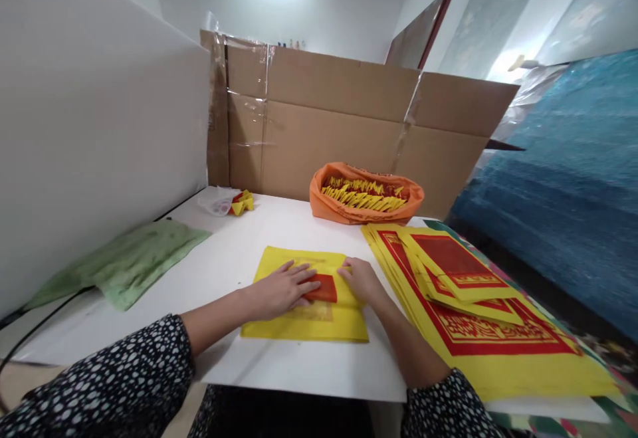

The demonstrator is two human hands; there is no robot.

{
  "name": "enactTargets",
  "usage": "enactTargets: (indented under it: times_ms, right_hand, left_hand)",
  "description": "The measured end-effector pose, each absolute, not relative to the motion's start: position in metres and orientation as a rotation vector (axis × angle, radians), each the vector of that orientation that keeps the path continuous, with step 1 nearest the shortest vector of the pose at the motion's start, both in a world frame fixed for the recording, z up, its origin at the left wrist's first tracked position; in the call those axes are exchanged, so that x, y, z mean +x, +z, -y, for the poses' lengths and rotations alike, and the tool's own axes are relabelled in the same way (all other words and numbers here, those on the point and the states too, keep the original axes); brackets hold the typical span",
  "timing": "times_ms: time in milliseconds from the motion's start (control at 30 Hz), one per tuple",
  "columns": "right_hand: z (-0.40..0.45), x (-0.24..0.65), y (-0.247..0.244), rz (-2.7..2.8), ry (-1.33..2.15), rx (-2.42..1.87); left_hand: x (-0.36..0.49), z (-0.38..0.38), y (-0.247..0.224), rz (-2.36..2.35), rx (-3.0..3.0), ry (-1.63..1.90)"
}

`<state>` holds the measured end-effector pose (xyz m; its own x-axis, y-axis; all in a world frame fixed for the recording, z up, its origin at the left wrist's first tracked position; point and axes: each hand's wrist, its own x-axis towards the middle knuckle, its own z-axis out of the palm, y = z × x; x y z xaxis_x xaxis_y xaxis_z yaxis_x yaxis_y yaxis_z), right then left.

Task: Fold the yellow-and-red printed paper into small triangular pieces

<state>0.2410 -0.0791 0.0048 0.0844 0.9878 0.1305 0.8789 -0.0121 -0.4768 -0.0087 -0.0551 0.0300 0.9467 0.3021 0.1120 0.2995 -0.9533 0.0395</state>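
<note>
A yellow sheet of paper (304, 330) with a red rectangle (326, 290) near its centre lies on the white table in front of me; it looks like a small stack or a folded sheet. My left hand (282, 290) rests flat on it, fingers spread, fingertips over the red patch. At the sheet's upper right edge, my right hand (363, 280) has its fingers curled and pinched on the paper. To the right lies a pile of larger yellow papers (538, 375) with red printed panels, with smaller printed sheets (458, 262) on top.
Behind the sheet stands an orange bag (366, 215) full of folded yellow and red pieces. A clear plastic bag (218, 201) sits beside a yellow folded piece (242, 203). At left lies a green cloth (134, 258) with a black cable (47, 317). Cardboard (329, 129) walls the back.
</note>
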Motion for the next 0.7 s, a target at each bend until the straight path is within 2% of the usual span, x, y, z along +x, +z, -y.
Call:
enactTargets:
  times_ms: [333,700]
  right_hand:
    - [0.068,0.244,-0.014,1.748,0.287,-2.006]
    - [0.071,0.247,-0.018,1.777,0.299,-1.999]
  left_hand:
    - [0.001,0.041,-0.007,-0.676,3.079,0.123]
    - [0.005,0.047,-0.013,-0.794,2.991,0.132]
